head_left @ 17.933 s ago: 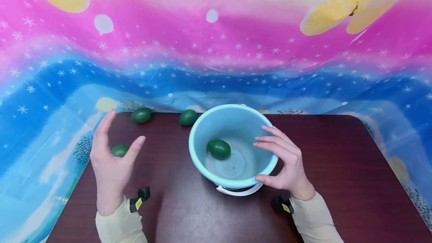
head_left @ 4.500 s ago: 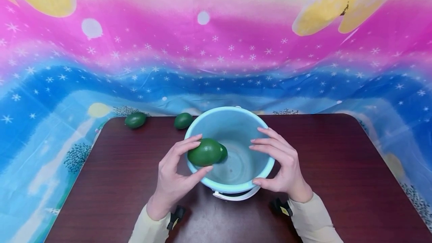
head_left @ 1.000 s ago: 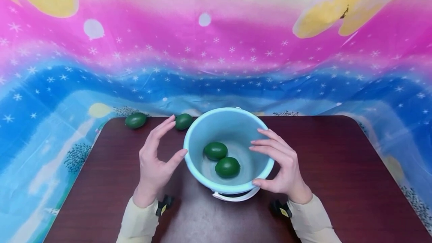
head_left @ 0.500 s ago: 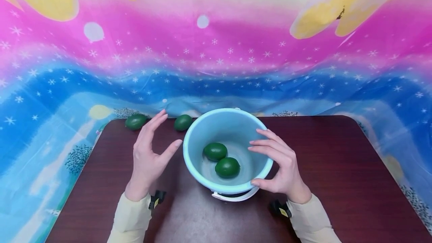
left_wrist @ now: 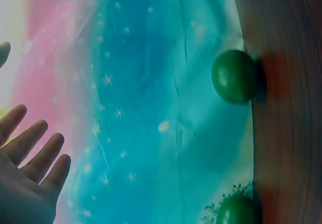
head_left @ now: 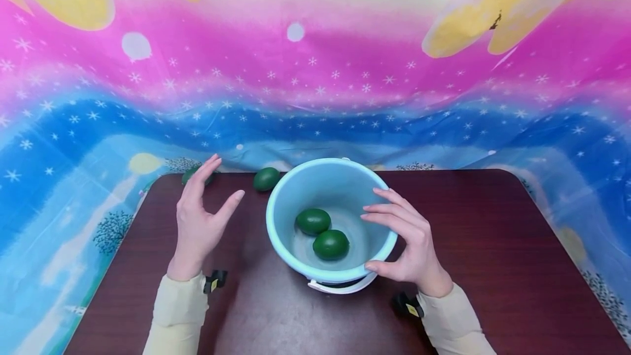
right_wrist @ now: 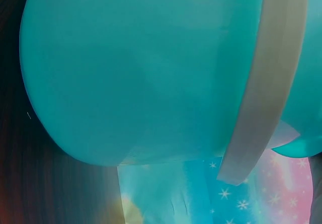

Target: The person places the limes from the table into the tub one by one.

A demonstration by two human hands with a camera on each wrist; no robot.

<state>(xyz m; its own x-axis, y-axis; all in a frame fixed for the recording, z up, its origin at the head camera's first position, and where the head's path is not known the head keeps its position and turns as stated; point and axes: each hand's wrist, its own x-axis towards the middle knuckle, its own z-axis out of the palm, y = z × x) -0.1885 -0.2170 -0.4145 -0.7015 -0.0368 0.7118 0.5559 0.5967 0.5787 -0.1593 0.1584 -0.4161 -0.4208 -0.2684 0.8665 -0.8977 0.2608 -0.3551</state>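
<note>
A light blue bucket [head_left: 340,185] stands at mid-table, two glossy dark green oval fruits on its bottom: one fruit [head_left: 313,221] behind, the other fruit [head_left: 331,244] in front. My right hand [head_left: 406,240] grips the right side of its rim, fingers inside and thumb at the outer front edge. Left of the bucket, my left hand [head_left: 199,223] is in the air with fingers and thumb spread, holding nothing. Its fingers partly cover a green fruit [head_left: 189,175] at the back left corner. Another fruit [head_left: 267,179] lies by the back edge, beside the bucket.
A white handle [head_left: 342,290] hangs down at the bucket's front; it crosses the bucket in the right wrist view. The dark red-brown table [head_left: 483,245] ends at the back against a colourful printed cloth [head_left: 315,86], which also encloses both sides.
A fruit near the left hand was carried over the bucket and let go inside, beside the first. Since then my left hand has withdrawn leftward, towards the back-left fruit. My right hand stays on the rim.
</note>
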